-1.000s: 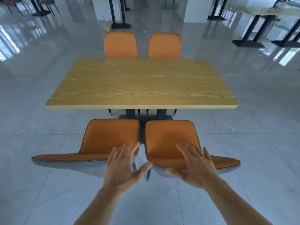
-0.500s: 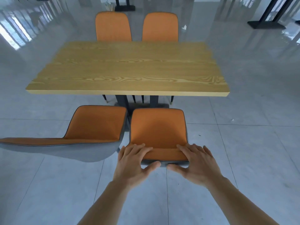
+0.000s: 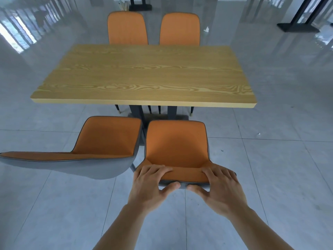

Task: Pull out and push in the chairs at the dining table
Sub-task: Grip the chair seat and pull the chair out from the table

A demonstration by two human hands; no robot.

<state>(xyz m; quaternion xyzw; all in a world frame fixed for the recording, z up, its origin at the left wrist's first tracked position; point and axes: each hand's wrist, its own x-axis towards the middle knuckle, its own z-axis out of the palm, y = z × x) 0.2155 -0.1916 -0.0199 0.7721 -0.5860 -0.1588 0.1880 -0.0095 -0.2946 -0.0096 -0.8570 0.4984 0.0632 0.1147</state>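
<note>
At the bottom centre of the frame, both hands grip the top edge of the near right chair [image 3: 177,147]. The left hand [image 3: 152,184] has its fingers curled over the orange front of the backrest and its thumb pressed against the grey back; the right hand [image 3: 222,188] mirrors it, so each is clamped on the chair rather than lying flat. A second ago the hands hung apart and spread in the air short of the two near backrests; half a second ago they had only just settled on this one, fingers fairly straight. Now the fingers have wrapped over the rim and the thumbs have closed underneath, which I read as the grasp being finished and the chair ready to be moved.

That chair stands out from the table [image 3: 144,74], its seat wholly clear of the near edge, so the likely step is a push inward toward the dark table legs. Just beside it, at lower left, the near left chair [image 3: 100,141] is also drawn out and turned outward a little. In the upper middle, the far left chair [image 3: 127,27] and far right chair [image 3: 180,28] sit tucked against the far edge, only their backs showing. Little of the task looks done, and the glossy tiled floor [image 3: 270,159] could let the chair's feet slide quickly.
</note>
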